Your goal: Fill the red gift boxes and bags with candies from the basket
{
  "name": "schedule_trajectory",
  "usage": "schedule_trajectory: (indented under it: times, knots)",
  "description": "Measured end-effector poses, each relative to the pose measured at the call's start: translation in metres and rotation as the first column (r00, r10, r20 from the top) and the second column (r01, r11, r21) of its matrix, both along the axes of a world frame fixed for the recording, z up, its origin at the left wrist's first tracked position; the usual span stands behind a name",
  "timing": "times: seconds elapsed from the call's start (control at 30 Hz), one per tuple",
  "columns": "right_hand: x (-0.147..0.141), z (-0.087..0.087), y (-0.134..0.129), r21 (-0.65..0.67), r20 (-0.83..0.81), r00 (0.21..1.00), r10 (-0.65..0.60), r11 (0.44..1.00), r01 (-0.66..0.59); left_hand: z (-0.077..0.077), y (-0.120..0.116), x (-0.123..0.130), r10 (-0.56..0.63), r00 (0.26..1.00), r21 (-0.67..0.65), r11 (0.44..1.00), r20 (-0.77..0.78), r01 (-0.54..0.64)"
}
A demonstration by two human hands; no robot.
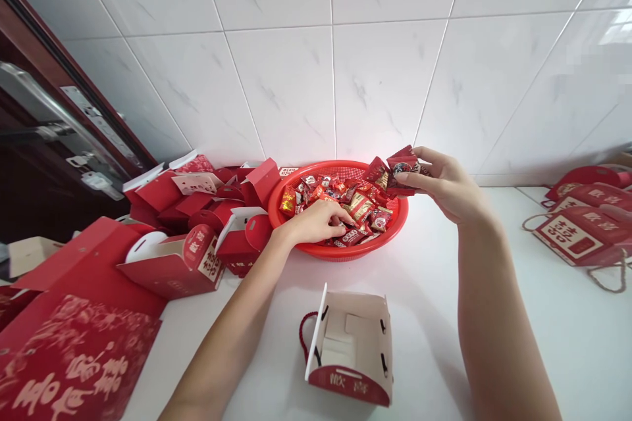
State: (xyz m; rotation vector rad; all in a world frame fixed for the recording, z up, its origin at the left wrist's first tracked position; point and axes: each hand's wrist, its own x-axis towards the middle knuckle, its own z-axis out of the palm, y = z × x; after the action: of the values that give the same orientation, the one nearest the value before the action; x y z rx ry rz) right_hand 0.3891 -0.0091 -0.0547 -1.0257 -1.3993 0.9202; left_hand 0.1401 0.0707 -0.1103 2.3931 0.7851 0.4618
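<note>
A red plastic basket [340, 254] stands against the wall, holding many wrapped candies [363, 207] in red, gold and orange. My left hand [318, 220] reaches into its front, fingers curled down on the candies and partly hidden among them. Above the basket's right rim, my right hand [439, 181] pinches a few dark red wrapped candies [397, 171] between thumb and fingers. In front of the basket lies an open candy box [351, 335], cream inside, with a red cord handle at its left; nothing shows inside it.
Several open red boxes [172, 260] crowd the left side, with a large red bag or box [74, 342] bearing pale characters nearest me. Closed red boxes [577, 230] with cord handles stand at the right. White tiles [286, 92] rise behind; a dark door [54, 125] is at left.
</note>
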Motion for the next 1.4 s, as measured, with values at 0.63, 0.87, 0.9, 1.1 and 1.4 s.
schedule_trajectory:
  times: [0.63,0.87,0.9,1.1,1.4]
  knots:
    - [0.001,0.001,-0.002,0.001,-0.013,1.000,0.003,1.000,-0.003,0.000,-0.006,0.008,0.004,0.948,0.108,0.994,-0.319,0.032]
    - [0.001,0.000,-0.002,-0.006,-0.004,1.000,-0.004,1.000,0.004,0.002,-0.007,0.007,-0.037,0.949,0.037,0.998,-0.314,0.051]
    - [0.001,0.000,-0.002,-0.007,-0.006,1.000,-0.001,1.000,0.001,0.003,-0.008,0.008,-0.039,0.949,0.034,0.998,-0.314,0.052]
    - [0.001,0.002,-0.003,-0.001,-0.002,1.000,0.006,1.000,-0.006,0.006,-0.012,0.012,0.020,0.942,0.026,1.000,-0.334,-0.012]
    - [0.005,0.004,-0.005,0.017,0.000,1.000,-0.001,1.000,0.001,0.005,-0.011,0.012,0.019,0.940,0.049,0.999,-0.339,-0.002]
